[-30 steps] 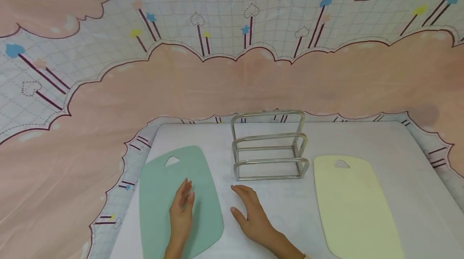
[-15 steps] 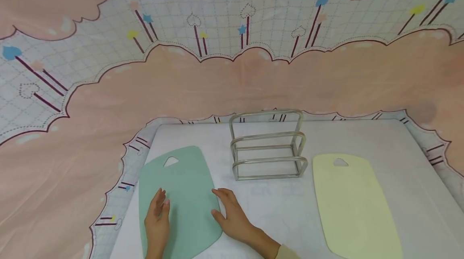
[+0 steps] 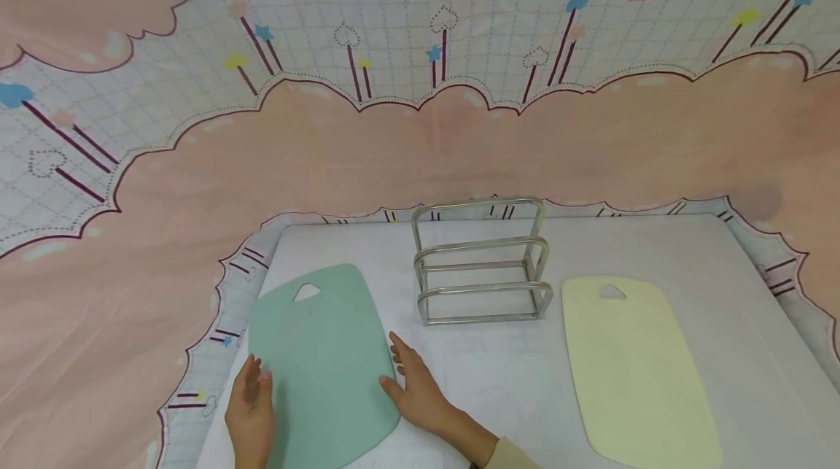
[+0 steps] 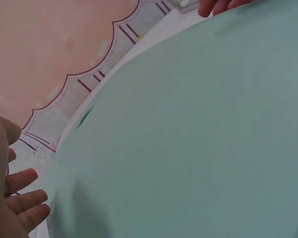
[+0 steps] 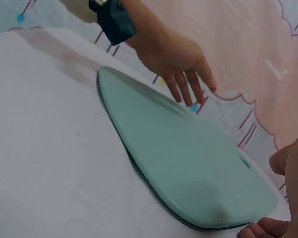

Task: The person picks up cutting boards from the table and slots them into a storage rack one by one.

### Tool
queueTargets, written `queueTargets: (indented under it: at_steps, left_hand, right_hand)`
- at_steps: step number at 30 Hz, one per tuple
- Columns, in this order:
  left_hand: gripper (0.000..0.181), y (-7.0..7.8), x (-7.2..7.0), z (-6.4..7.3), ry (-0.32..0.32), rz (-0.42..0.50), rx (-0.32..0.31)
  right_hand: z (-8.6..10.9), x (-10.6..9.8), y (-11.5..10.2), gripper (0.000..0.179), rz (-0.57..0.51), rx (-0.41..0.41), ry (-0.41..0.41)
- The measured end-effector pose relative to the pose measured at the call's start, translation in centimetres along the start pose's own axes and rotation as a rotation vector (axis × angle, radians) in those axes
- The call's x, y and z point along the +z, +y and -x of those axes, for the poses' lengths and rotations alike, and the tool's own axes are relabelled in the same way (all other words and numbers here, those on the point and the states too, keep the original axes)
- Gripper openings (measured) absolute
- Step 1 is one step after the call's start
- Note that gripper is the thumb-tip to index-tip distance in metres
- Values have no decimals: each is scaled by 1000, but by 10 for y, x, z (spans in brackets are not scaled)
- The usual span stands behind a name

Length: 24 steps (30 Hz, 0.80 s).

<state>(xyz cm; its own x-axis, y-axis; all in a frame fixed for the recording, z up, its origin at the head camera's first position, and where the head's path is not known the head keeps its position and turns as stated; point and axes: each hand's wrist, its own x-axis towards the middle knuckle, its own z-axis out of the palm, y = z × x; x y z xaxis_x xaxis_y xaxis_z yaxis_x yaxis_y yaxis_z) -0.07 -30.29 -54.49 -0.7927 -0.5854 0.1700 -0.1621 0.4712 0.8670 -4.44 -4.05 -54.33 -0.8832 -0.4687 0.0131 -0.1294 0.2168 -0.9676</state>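
Observation:
A mint-green cutting board [image 3: 328, 359] with a handle hole near its far end lies flat on the left of the white table. My left hand [image 3: 251, 411] is at the board's left edge, fingers extended and slightly bent. At the opposite edge, my right hand [image 3: 418, 394] has its fingers spread and its thumb overlapping the board in the head view. Nothing is held in either hand. The left wrist view shows the left fingers [image 4: 30, 198] beside the board's rim. In the right wrist view the left hand [image 5: 176, 62] hangs over the board's far side.
A metal wire rack [image 3: 482, 265] with upright loops stands at the back middle of the white table [image 3: 499, 389]. A pale yellow cutting board [image 3: 639, 374] lies to the right. Behind the table hangs a patterned pink and white cloth [image 3: 394, 148].
My left hand has moved left across the green board to its left edge. My right hand has come left to the board's right edge. The boards and rack have stayed in place.

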Motion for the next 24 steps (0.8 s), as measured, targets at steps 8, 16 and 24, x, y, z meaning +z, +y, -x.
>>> queueTargets:
  at_steps: [8, 16, 24]
  left_hand:
    - [46, -1, -8, -3, 50, -38, -46]
    - [44, -1, -11, -8, 41, -45, -110]
    - [59, 10, -14, -22, -116, -89, -325]
  right_hand:
    - [-7, 5, 1, 61, -23, 18, -4]
    - [-16, 2, -2, 63, -12, 79, -29]
    - [-25, 2, -7, 66, -154, 215, 14]
